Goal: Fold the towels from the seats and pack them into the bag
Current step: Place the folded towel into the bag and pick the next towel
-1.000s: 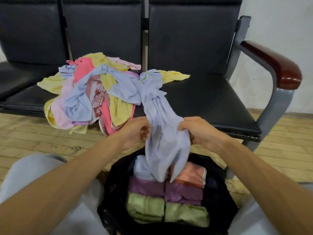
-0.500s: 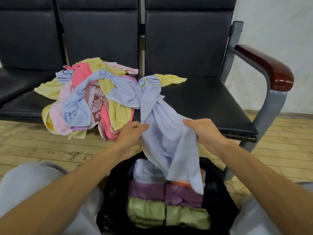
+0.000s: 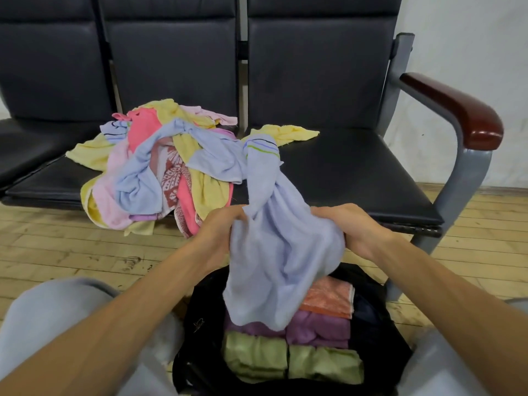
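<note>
A pale blue towel (image 3: 280,252) hangs bunched between my hands above the open black bag (image 3: 374,324). My left hand (image 3: 220,232) grips its left side and my right hand (image 3: 351,227) grips its right side. The towel's striped far end still lies on the seat against the pile of towels (image 3: 160,167), a heap of yellow, pink, blue and patterned cloth on the middle black seat (image 3: 43,181). Inside the bag lie folded towels: green (image 3: 288,358) in front, purple (image 3: 320,327) behind, orange (image 3: 328,295) at the back.
The right black seat (image 3: 357,172) holds only a yellow towel corner (image 3: 285,132). Its grey frame carries a dark red armrest (image 3: 463,110) at the right. Wooden floor (image 3: 57,247) runs under the seats. My grey-clad knees flank the bag.
The blue towel was spread wider half a second ago; now both hands have drawn it together into a bunch, and the orange folded towel shows again beneath it.
</note>
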`<state>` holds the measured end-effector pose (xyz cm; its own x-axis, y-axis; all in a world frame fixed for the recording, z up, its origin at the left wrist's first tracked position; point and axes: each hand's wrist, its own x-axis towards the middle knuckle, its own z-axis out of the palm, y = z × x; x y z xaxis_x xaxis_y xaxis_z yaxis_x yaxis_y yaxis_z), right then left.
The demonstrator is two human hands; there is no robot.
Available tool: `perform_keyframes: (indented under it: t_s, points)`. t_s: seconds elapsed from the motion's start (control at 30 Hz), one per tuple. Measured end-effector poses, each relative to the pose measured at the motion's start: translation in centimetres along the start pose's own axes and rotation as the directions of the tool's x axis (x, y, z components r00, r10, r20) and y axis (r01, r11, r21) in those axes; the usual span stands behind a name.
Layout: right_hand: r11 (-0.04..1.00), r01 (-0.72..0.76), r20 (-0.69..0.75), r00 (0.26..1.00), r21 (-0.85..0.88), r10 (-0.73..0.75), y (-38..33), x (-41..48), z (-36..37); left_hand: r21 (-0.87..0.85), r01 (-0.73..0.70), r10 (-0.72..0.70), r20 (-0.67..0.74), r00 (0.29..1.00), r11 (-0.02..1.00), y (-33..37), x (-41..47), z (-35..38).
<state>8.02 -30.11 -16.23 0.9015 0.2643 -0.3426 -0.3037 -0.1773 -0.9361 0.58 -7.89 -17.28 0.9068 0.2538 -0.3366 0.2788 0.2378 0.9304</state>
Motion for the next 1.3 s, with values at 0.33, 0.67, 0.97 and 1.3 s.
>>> perform_keyframes:
  t_s: [0.33, 0.67, 0.97, 1.3]
  points:
    - [0.995, -0.031, 0.053, 0.998, 0.098, 0.026, 0.3, 0.8, 0.8, 0.307, 0.057, -0.037, -0.069, 0.997, 0.95, -1.3, -0.3, -1.4]
    - [0.985, -0.132, -0.021, 0.991, -0.11, 0.13, 0.8, 1.8, -0.3, 0.189, 0.024, -0.02, -0.027, 0.999, 0.982, -0.5, -0.6, -3.3]
    - [0.988, -0.156, 0.007, 0.988, -0.018, 0.156, 0.5, 1.4, -2.5, 0.177, -0.117, 0.15, -0.19, 0.97, 0.977, -0.2, -0.5, -4.3]
    - [0.955, -0.167, -0.018, 0.986, -0.243, 0.168, 0.0, 0.3, -2.8, 0.295, -0.109, 0.157, -0.145, 0.977, 0.949, 0.3, -0.2, -4.4]
